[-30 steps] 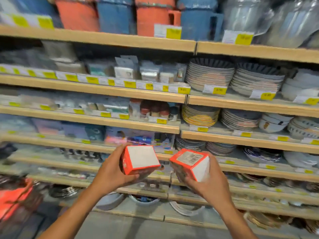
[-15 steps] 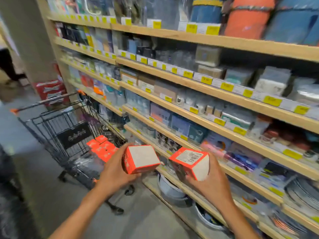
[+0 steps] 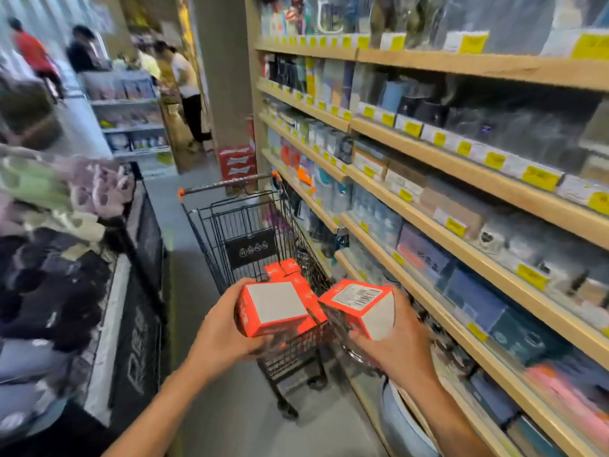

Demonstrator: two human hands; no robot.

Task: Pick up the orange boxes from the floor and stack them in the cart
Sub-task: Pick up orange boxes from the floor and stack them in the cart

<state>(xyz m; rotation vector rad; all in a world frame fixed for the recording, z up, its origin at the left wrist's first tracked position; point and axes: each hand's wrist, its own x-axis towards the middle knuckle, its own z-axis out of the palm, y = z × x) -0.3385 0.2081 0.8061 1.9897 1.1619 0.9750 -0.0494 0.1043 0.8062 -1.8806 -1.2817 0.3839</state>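
Left hand point(image 3: 227, 334): gripping white-topped orange box point(image 3: 275, 308).
Right hand point(image 3: 395, 344): gripping barcoded orange box point(image 3: 361, 306).
Shopping cart point(image 3: 237, 222): swinging into view ahead (stacking looks imminent).

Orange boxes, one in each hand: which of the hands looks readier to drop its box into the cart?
Probably the left hand: its box already sits over the cart, while the right hand holds its box nearer the shelves.
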